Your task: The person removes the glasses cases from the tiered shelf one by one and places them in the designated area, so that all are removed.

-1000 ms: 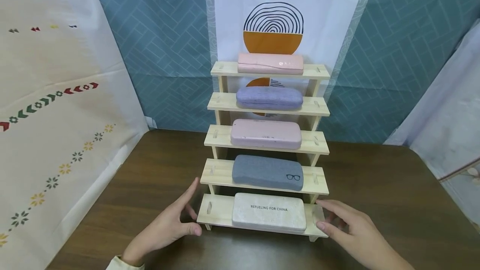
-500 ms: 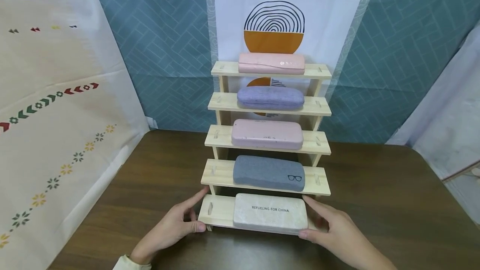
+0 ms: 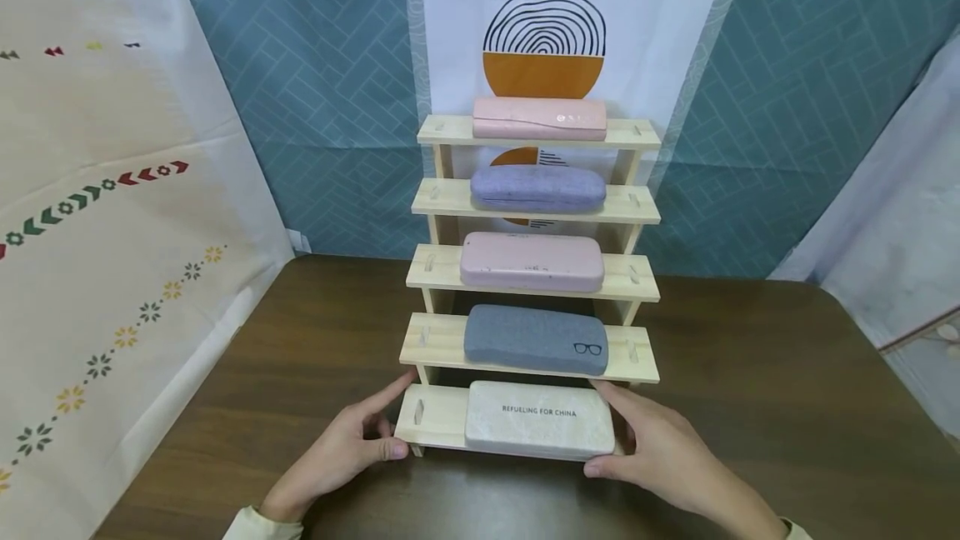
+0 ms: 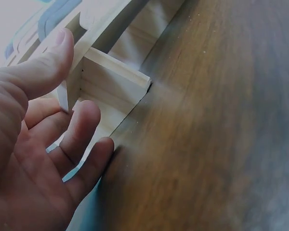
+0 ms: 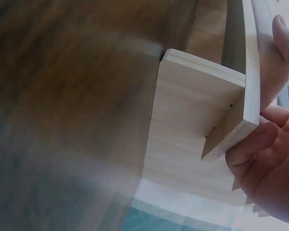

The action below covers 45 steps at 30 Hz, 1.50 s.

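Right hand (image 3: 656,444) pinches an oblong white case (image 3: 539,421), long axis pointing toward the left hand (image 3: 345,448), which clasps a pale wooden rack (image 3: 446,419).

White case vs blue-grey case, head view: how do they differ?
Color: the white case is pale, the blue-grey case darker.
Print: the white case has lettering, the blue-grey case a glasses outline.
Place: the white case lies on the bottom shelf, the blue-grey case on the next shelf up.
Shared: both are elongated and lie lengthwise.
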### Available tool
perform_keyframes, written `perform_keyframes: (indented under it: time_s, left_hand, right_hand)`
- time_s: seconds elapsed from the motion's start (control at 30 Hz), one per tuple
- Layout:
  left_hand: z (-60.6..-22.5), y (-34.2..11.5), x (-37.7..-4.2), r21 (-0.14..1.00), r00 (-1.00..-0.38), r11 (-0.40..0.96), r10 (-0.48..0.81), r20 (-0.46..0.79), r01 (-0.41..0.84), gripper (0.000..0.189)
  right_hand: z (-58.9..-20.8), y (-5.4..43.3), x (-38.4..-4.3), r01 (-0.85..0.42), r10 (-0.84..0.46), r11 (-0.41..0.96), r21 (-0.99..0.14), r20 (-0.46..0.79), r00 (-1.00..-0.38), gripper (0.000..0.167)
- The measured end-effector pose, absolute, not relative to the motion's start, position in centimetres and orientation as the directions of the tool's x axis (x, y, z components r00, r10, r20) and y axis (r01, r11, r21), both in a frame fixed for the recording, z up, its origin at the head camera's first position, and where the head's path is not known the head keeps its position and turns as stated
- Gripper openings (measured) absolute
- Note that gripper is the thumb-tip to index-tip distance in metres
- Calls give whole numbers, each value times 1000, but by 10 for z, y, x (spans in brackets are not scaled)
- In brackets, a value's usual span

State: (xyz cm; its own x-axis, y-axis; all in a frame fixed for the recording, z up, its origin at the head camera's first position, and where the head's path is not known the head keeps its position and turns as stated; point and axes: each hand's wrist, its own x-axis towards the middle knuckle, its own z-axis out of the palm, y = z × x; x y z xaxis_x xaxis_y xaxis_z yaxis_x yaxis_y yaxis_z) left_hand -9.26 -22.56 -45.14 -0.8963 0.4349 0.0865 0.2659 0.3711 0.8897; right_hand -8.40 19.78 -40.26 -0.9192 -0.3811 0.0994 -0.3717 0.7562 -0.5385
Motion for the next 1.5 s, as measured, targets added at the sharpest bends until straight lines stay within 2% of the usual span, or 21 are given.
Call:
perform_keyframes:
  time_s: [0.23,0.47,0.7,0.87,1.0,1.13,1.3,1.5]
  left_hand:
    - [-455,-227,-92,897,-897,354,431,95,265,81]
    - [-455,-226,-91,905,-906,357,418,67,232,81]
    - [-454,-225,-91,898,-911,377,409,57,226,83]
    - [-453,-224,-91,895,-918,396,396,35,205,84]
    - [-454,-225,-91,895,-917,395,397,38,208,83]
    - [-456,-225,-91,895,-911,381,407,62,231,83]
    - [-456,-226,-91,896,-908,373,413,74,242,83]
    - [-459,-227,-91,901,-896,336,430,111,273,81]
  right_hand:
    - [-402,198,-85,-351,-372,716,-603,96,-923,85]
    - [-404,199,-79,-337,-354,632,-697,127,-927,80]
    - [-399,200,-76,-295,-411,340,-893,141,-901,75]
    - [-398,203,-77,-159,-456,58,-986,115,-882,73]
    - [-397,208,-79,-46,-515,-102,-994,92,-852,71]
    - [-399,215,-80,-39,-562,-177,-983,133,-816,70]
    - [-406,226,-80,-54,-602,-212,-976,174,-779,72]
    - [-402,240,-75,-9,-615,-223,-975,148,-774,74]
